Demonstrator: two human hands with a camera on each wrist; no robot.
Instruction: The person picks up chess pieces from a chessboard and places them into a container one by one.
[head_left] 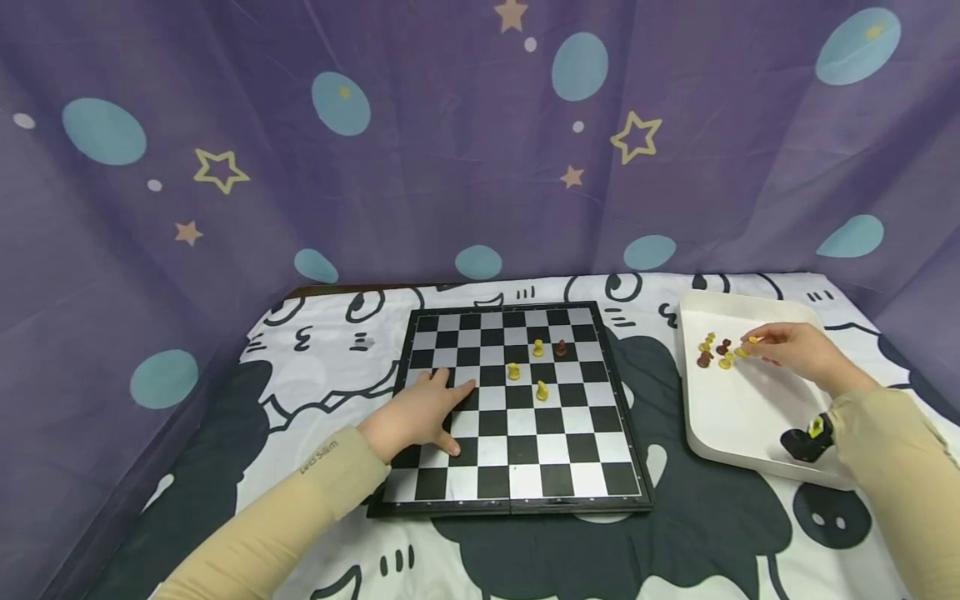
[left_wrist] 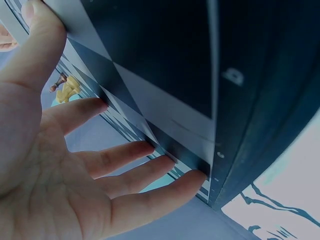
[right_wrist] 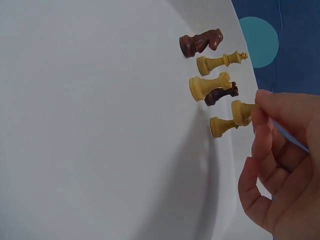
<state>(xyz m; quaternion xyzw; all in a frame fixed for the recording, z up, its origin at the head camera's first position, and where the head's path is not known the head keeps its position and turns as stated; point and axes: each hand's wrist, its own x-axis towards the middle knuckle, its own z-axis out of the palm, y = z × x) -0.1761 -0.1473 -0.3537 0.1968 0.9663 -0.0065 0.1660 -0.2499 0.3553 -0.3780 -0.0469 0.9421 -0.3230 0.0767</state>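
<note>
My left hand [head_left: 418, 414] rests spread on the left side of a black-and-white chessboard [head_left: 525, 481], fingertips and thumb on its squares. Three yellow chess pieces [head_left: 513, 372] and a brown one [head_left: 561, 348] stand toward the board's far right. Over the white tray [head_left: 720, 457], my right hand [head_left: 798, 354] pinches a yellow chess piece [right_wrist: 241, 112] between thumb and fingers, which hide its top. Close by in the tray are a brown knight [right_wrist: 200, 42], a yellow king [right_wrist: 220, 62], a yellow rook [right_wrist: 207, 87], a dark rook [right_wrist: 220, 94] and another yellow piece [right_wrist: 220, 126].
A black device [head_left: 806, 443] on the right wrist hangs over the tray's near part. The patterned cloth [head_left: 322, 350] under everything has soft folds. Behind the table hangs a purple curtain [head_left: 450, 167] with stars and ovals.
</note>
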